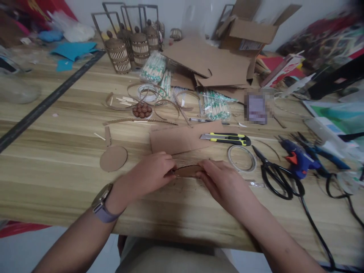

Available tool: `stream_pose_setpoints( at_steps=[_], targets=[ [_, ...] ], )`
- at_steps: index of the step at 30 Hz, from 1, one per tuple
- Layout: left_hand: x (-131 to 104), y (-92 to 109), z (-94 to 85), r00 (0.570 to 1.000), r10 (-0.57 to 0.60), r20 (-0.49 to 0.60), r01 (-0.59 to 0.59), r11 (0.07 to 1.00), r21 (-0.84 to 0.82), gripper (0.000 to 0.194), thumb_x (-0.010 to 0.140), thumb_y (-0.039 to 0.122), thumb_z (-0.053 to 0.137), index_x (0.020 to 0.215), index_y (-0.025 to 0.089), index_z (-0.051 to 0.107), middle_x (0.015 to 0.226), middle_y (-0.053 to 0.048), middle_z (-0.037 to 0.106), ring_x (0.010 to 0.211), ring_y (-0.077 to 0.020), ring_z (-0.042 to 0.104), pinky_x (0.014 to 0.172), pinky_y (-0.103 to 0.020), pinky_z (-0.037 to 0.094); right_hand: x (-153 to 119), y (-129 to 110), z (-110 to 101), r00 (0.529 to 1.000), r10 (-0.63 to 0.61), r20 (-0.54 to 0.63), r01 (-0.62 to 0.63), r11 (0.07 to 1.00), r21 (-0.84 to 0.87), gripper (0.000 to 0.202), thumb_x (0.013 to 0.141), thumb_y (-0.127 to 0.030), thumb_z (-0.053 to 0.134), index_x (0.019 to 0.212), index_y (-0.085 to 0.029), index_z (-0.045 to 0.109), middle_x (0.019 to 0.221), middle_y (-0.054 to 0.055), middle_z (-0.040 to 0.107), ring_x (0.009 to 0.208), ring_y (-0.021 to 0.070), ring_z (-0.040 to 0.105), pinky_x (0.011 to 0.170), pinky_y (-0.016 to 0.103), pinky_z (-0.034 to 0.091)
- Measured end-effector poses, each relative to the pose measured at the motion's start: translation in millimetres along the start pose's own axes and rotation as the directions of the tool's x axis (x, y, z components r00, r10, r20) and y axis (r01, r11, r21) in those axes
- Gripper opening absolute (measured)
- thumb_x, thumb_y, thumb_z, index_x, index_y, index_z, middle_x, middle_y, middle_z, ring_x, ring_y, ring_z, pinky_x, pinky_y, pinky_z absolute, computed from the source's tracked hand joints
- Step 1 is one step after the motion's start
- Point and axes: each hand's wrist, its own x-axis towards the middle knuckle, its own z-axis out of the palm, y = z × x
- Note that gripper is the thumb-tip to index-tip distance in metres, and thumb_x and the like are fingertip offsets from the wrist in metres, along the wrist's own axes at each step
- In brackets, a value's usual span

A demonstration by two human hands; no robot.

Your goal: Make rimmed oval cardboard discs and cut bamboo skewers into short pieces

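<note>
1. We work at a wooden worktop [71,189], its near strip giving our wrists room.
2. At the back, an open cardboard box [251,30] and flat cardboard sheets [210,60] sit beyond our hands, probably so their bulk leaves us space.
3. The framed, lantern-like models [118,53] stand upright at the back left, seemingly out of harm's way.
4. Before us lies rectangular cardboard [173,141], with the utility knife [227,139] partly across it, blade out, perhaps set down within quick reach.
5. The black scissors [267,163] and blue glue gun [301,157] lie to our right, likely grouped for easy pickup.
6. Our left hand [156,167] is nearly closed, fingertips pinching the left end of the curved cardboard piece [186,171]; our right hand [222,178] has its thumb and fingers closed on the other end. Gripping both ends probably keeps it steady; it is low, between our hands, and we cannot tell whether it touches the wood.
7. A cardboard disc [113,159] lies flat beside our left wrist; a tape roll [254,162] rests near the scissors.
8. Brown beads [142,110] sit gathered in a small dish, presumably so they cannot roll; loose pale sticks [125,100] lie just behind.
</note>
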Motion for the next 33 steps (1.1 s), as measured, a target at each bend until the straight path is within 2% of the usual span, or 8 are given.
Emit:
stream_pose_setpoints(
  at_steps=[17,22,26,30,31,33],
  targets=[
    [1.7,5.2,-4.5,1.000,-0.017,0.024,0.016,1.000,0.020,0.009,0.088,0.023,0.069,0.086,0.015,0.071,0.085,-0.008,0.072,0.083,-0.0246,0.067,0.071,-0.032,0.047,-1.2,-0.3,0.3,1.000,0.006,0.012,-0.006,1.000,-0.012,0.015,0.095,-0.013,0.045,0.085,-0.021,0.053,0.071,0.004,0.066,0.067,0.0217,0.060,0.060,0.028,0.039],
    [3.1,4.8,-3.6,0.998,-0.059,0.030,0.059,0.998,-0.014,0.009,0.084,0.023,0.072,0.084,0.014,0.073,0.082,-0.010,0.073,0.082,-0.0274,0.068,0.068,-0.034,0.046,-0.9,-0.7,0.2,1.000,0.007,0.023,-0.006,1.000,-0.021,0.017,0.094,-0.013,0.045,0.083,-0.022,0.052,0.069,0.004,0.065,0.065,0.0218,0.059,0.059,0.028,0.038],
    [4.6,4.0,-1.3,0.996,-0.092,0.005,0.092,0.994,-0.050,0.008,0.083,0.024,0.070,0.081,0.016,0.072,0.081,-0.007,0.072,0.080,-0.0254,0.068,0.066,-0.031,0.045,-2.8,0.4,3.0,0.999,0.026,0.019,-0.026,0.999,0.035,0.016,0.094,-0.014,0.045,0.082,-0.022,0.052,0.068,0.003,0.064,0.065,0.0211,0.060,0.058,0.028,0.039],
    [3.9,5.6,-1.4,0.985,-0.157,-0.066,0.141,0.969,-0.201,0.007,0.083,0.023,0.066,0.079,0.018,0.068,0.079,-0.005,0.069,0.079,-0.0225,0.065,0.066,-0.030,0.044,-4.8,6.1,4.0,0.990,0.138,0.012,-0.138,0.978,0.158,0.012,0.093,-0.018,0.049,0.082,-0.022,0.053,0.068,0.001,0.063,0.063,0.0200,0.060,0.057,0.027,0.040],
    [3.3,6.1,-1.6,0.977,-0.191,-0.093,0.158,0.946,-0.282,0.007,0.084,0.024,0.066,0.083,0.018,0.068,0.080,-0.004,0.069,0.078,-0.0217,0.065,0.066,-0.030,0.045,-4.9,7.8,2.8,0.983,0.186,0.003,-0.182,0.960,0.211,0.010,0.093,-0.019,0.050,0.083,-0.022,0.054,0.069,0.001,0.064,0.064,0.0197,0.060,0.057,0.027,0.041],
    [1.9,6.8,-1.4,0.959,-0.252,-0.134,0.157,0.858,-0.489,0.021,0.084,0.031,0.067,0.101,0.018,0.066,0.089,-0.004,0.070,0.080,-0.0205,0.065,0.069,-0.030,0.048,-4.4,10.3,-1.5,0.959,0.281,-0.019,-0.259,0.907,0.331,0.008,0.092,-0.023,0.052,0.086,-0.021,0.056,0.073,0.002,0.066,0.066,0.0190,0.062,0.059,0.027,0.044]
  ],
)
